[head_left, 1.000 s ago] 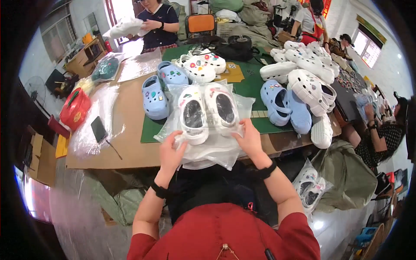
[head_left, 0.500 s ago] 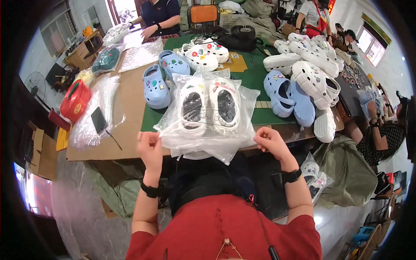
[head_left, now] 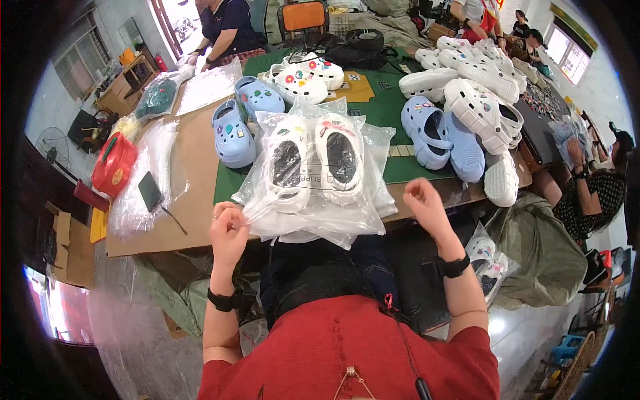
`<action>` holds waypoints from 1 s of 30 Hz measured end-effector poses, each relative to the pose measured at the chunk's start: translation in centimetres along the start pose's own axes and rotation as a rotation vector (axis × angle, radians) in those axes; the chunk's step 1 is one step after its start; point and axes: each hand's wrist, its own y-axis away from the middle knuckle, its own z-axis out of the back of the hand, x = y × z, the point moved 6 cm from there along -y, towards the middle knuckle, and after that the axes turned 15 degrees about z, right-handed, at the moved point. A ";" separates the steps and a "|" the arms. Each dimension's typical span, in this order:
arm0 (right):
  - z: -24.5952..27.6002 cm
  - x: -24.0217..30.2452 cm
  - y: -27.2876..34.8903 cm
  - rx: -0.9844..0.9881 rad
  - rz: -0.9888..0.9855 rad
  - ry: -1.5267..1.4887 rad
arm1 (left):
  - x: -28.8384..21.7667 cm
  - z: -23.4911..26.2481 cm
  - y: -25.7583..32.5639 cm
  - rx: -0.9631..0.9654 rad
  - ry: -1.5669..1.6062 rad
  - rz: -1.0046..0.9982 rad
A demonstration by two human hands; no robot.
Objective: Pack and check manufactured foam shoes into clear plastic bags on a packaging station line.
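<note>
A clear plastic bag (head_left: pixel 333 223) lies at the table's front edge, its open-looking lower edge hanging toward me. Inside it a pair of white clogs (head_left: pixel 344 195) with black insoles and small charms sits side by side. My left hand (head_left: pixel 228 232) pinches the bag's near left corner. My right hand (head_left: pixel 429 208) is off the bag, to its right, fingers curled together with nothing visible in them. Behind the bag's left side stand two light blue clogs (head_left: pixel 235 150) with charms. Further back are white clogs (head_left: pixel 300 89) with colourful charms.
To the right lies a pile of white clogs (head_left: pixel 477 123) with blue clogs (head_left: pixel 427 155) beside it. Plastic bags (head_left: pixel 143 200), a dark flat object (head_left: pixel 150 191) and a red container (head_left: pixel 115 165) are at left. Other people work at the far side and right.
My right hand has let go of the bag's right edge and lifted away to the right. The left hand keeps its pinch. The view has shifted slightly.
</note>
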 end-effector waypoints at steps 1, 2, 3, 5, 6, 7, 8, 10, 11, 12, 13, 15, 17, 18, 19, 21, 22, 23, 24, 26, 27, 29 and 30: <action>0.1 2.3 -1.1 -0.080 0.110 0.067 | -0.4 -0.2 0.0 -0.003 -0.002 0.001; -0.8 3.7 -1.9 -0.077 0.112 0.064 | -1.2 -0.8 0.1 0.022 0.012 -0.062; -2.0 5.6 -2.9 -0.054 0.182 0.107 | -2.1 -1.1 0.1 0.049 0.025 -0.129; -5.2 8.9 -4.5 -0.013 0.322 0.152 | -0.8 -2.0 -0.3 0.201 0.107 -0.041; -7.0 10.8 -4.9 0.027 0.339 0.217 | -0.8 -3.1 -0.4 0.334 0.162 0.071; -8.6 11.4 -5.4 0.041 0.346 0.368 | -1.1 -4.5 -0.3 0.476 0.217 0.180; -10.0 11.6 -6.0 0.064 0.318 0.553 | -2.0 -5.6 -0.2 0.527 0.179 0.161; -12.1 9.5 -7.8 0.036 0.200 0.715 | -2.4 -6.7 0.2 0.617 0.166 0.136; -13.8 9.1 -9.1 0.231 0.088 0.702 | -2.2 -7.4 0.8 0.678 0.156 0.131; -15.6 6.8 -10.0 0.185 0.229 0.815 | -2.2 -7.8 1.2 0.723 0.227 0.209; -16.6 7.7 -10.3 0.228 0.278 0.841 | -0.8 -7.6 1.7 0.756 0.300 0.306; -18.8 6.0 -12.1 0.253 0.120 0.938 | 0.8 -6.3 0.8 0.565 0.140 0.042; -18.7 6.2 -12.3 0.248 0.150 0.870 | 0.9 -6.9 0.1 0.489 0.212 -0.042; -17.6 5.6 -12.3 0.155 0.209 0.778 | 0.4 -6.7 -0.5 0.381 0.273 -0.117; -16.8 5.1 -12.2 0.142 0.208 0.786 | 0.9 -7.2 -0.5 0.389 0.276 -0.130; -14.9 4.8 -11.7 0.045 0.254 0.523 | 3.4 -9.0 -0.5 0.500 0.352 0.093; -14.1 4.8 -11.4 0.003 0.216 0.476 | 4.9 -8.4 -0.6 0.453 0.065 0.204; -13.7 4.8 -11.4 -0.003 0.219 0.476 | 5.3 -8.2 -1.0 0.453 0.063 0.197; -12.9 4.7 -11.2 -0.078 0.247 0.385 | 5.1 -8.5 -1.0 0.502 0.035 0.174; -11.2 5.4 -10.8 -0.162 0.287 0.231 | 4.0 -8.7 -1.0 0.538 -0.030 0.108; -10.4 6.2 -10.5 -0.162 0.279 0.229 | 3.4 -8.6 -0.8 0.544 -0.033 0.113; -9.2 8.5 -9.7 -0.149 0.413 0.019 | 2.5 -8.5 -0.5 0.570 -0.219 0.181; -8.4 9.1 -9.2 -0.166 0.426 -0.022 | 2.2 -8.6 -0.5 0.543 -0.295 0.105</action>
